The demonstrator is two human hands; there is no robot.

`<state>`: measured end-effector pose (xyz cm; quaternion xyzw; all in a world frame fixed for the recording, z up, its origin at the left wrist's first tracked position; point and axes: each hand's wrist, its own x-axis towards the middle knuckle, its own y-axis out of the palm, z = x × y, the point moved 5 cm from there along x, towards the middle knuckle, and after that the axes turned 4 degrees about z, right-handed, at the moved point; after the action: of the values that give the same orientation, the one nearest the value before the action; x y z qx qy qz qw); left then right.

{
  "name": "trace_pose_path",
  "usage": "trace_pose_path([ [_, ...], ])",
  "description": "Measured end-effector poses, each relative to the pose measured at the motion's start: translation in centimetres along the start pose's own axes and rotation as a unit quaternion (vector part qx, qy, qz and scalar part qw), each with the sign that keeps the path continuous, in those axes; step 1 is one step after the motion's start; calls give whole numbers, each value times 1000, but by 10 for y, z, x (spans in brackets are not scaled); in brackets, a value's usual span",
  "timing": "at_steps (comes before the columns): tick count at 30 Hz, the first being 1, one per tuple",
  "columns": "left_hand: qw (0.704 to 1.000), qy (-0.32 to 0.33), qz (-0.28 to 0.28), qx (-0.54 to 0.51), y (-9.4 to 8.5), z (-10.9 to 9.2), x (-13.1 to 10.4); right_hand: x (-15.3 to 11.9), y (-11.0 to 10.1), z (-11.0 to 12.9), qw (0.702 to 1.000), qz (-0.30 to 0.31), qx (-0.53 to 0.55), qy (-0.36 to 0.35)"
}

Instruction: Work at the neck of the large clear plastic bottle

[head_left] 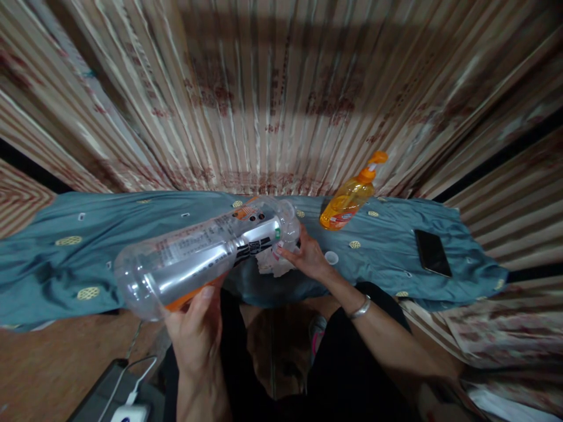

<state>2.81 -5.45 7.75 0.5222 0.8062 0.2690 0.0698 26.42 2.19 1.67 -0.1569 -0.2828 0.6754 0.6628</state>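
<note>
A large clear plastic bottle [197, 252] with a silver and orange label lies tilted in the air across my front, its neck pointing right. My left hand [196, 322] is closed round the underside of its wide body, thumb on the label. At the neck end, my right hand [308, 253] has its fingers curled against the bottle. Part of those fingers is hidden by the clear plastic. Just below the neck is a crumpled whitish tissue [275, 262]; whether the right hand touches it I cannot tell. A small white cap [331, 258] rests on the cloth beside my right wrist.
A blue-green patterned cloth [387, 246] covers the narrow table. On it stand an orange pump bottle [347, 202] and, farther right, a black phone [432, 252]. A striped curtain [272, 105] hangs behind. At lower left, a white charger [131, 412] with a cable sits on a dark surface.
</note>
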Motion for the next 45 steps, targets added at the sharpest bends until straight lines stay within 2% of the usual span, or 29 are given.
trace_pose_path([
  [18,1000,-7,6,-8,5,-1,3,2,-4,-3,999,-9,-47,-9],
  [25,1000,-4,12,-21,4,1,5,1,-6,1,999,-27,-40,-23],
  [36,999,5,18,-29,2,3,4,2,-7,-3,999,-30,-27,-7],
  [45,999,-4,6,-44,1,2,5,2,-2,-4,999,-12,-23,-20],
])
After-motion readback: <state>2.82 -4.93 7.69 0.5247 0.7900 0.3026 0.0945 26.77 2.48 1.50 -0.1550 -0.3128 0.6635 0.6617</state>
